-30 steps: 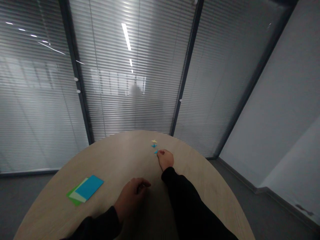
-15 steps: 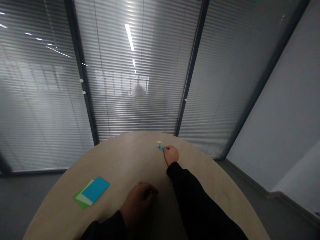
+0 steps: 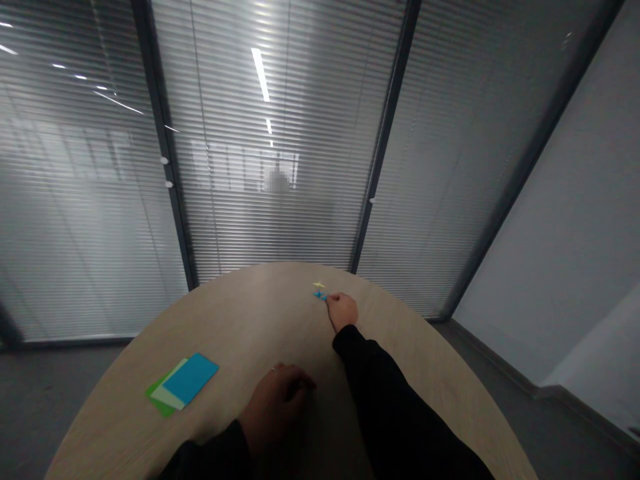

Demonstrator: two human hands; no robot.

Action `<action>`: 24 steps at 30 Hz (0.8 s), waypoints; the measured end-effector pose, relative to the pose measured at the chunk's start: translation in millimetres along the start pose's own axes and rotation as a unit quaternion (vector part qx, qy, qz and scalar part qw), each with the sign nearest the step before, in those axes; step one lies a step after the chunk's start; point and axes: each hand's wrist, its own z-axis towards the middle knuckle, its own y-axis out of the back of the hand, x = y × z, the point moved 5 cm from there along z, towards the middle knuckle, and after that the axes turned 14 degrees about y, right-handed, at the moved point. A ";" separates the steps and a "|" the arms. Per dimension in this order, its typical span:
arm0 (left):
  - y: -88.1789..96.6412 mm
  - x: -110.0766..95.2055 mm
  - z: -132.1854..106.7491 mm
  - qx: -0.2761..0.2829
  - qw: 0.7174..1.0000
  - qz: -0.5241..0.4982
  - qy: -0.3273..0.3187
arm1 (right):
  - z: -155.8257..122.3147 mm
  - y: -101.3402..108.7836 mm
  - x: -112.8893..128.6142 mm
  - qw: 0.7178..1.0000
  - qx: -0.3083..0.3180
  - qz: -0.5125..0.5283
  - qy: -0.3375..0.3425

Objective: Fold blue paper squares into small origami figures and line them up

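Observation:
My right hand [image 3: 343, 309] reaches far over the table, its fingers closed at a small blue piece [image 3: 324, 298] with pointed tips, which looks like folded paper. Directly left of that lies another little blue pointed shape [image 3: 319, 294]. A small yellow pointed shape [image 3: 319, 285] sits just behind the blue ones. Nearer to me, my left hand [image 3: 277, 403] rests low over the tabletop with curled fingers; whatever may be in them is hidden. To its left lies a loose stack of paper sheets, blue [image 3: 191, 380] on top, with pale green [image 3: 168, 395] and bright green [image 3: 159, 403] showing beneath.
The round wooden table [image 3: 240, 313] spans the lower view. Beyond its far edge stand glass panels with blinds [image 3: 280, 227] and dark frames. On the right is a plain wall [image 3: 575, 253]. Grey floor [image 3: 60, 387] shows on both sides.
Both hands stay almost where they were. The small blue piece at my right fingertips has shifted very slightly downward.

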 end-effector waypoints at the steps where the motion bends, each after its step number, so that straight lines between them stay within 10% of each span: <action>1: 0.0 -0.5 0.0 0.002 1.000 0.001 -0.007 | -0.8 1.7 -0.6 1.000 -0.008 0.001 0.000; 11: 10.6 -4.0 -3.8 -0.106 0.992 0.025 -0.070 | -40.8 41.3 1.0 0.999 -0.031 0.018 0.005; 24: -8.9 10.7 -9.0 -0.080 0.953 0.292 -0.021 | -180.3 86.7 56.2 0.904 0.294 -0.044 0.307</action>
